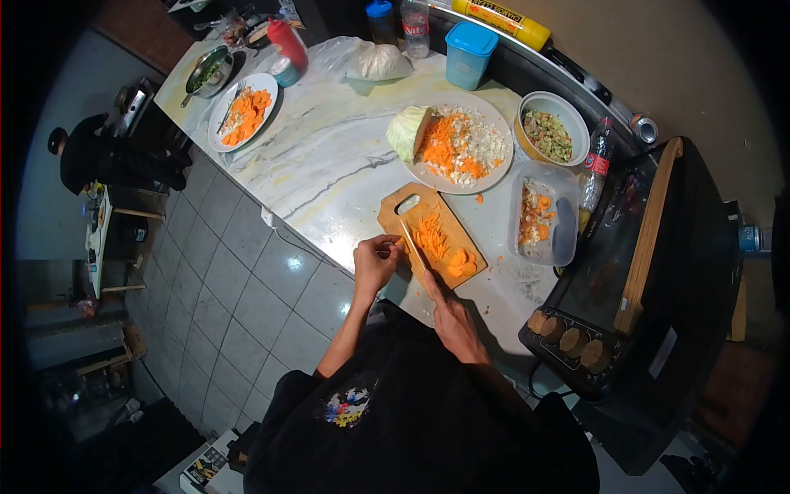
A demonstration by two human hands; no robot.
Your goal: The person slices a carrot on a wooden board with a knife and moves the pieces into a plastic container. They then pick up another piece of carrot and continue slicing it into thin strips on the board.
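My right hand (457, 323) is closed round the handle of a knife (414, 245), whose blade lies over a wooden cutting board (390, 216). Beside the blade, on the board's left edge, my left hand (377, 263) pinches a small piece of carrot (401, 244), mostly hidden by the fingers. Thin carrot strips (430, 235) are heaped to the right of the blade. Round carrot slices (462, 263) lie at the board's lower right corner.
Behind the board stands a large plate (429, 180) with chopped carrot and a cabbage piece (407, 134). To the right are a plastic container (563, 249), a bowl (527, 140) and a black oven (699, 247). Another person (103, 160) stands far left.
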